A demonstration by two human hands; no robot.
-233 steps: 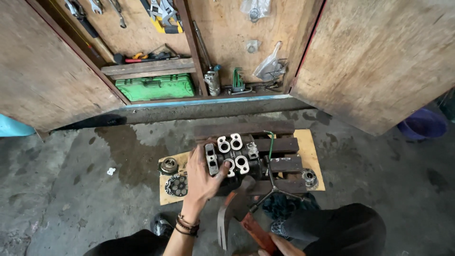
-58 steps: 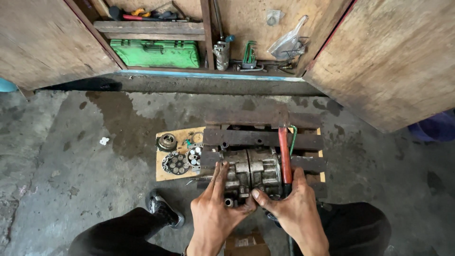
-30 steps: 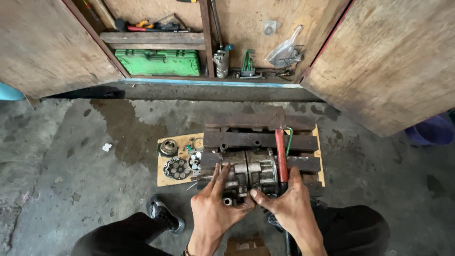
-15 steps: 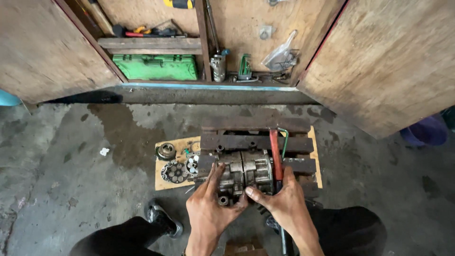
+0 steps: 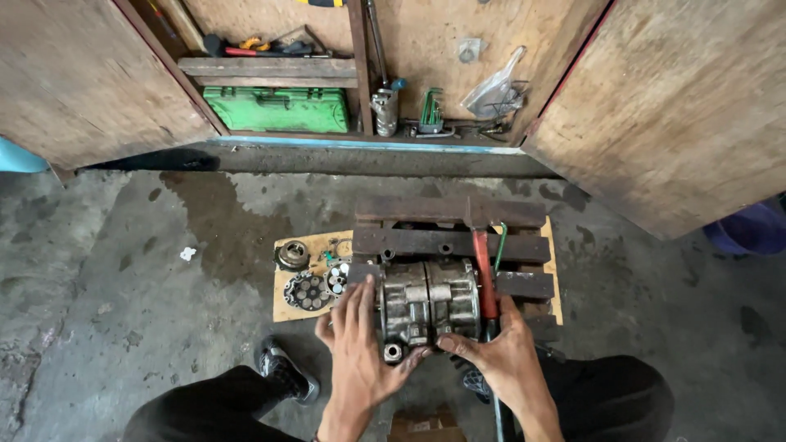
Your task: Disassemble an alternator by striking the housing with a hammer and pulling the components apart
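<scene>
**Two hands on a metal machine part**

Down on the grey concrete floor (image 5: 106,303) lies a flat piece of cardboard (image 5: 286,309). At its left edge sit a small round ring (image 5: 291,254) and a round disc with holes (image 5: 308,290), close beside each other. Rusty metal bars (image 5: 450,243) lie across the middle and right side of the cardboard.

On the near edge of the bars rests a chunky grey metal block (image 5: 427,300), shaped like two drums joined side by side. The person's left hand (image 5: 360,348) lies flat against the left end of the block, fingers spread and not clenched. The thumb reaches under the near side. The right hand (image 5: 501,354) touches the block's near right corner with its fingertips; it is open too, gripping nothing.

Just right of the block lies a tool with a red handle (image 5: 483,274), pointing away from the person. The right hand's back is touching or almost touching it; I cannot tell which.

Behind it all stands an open wooden cupboard with a green toolbox (image 5: 277,110) on its shelf.
</scene>
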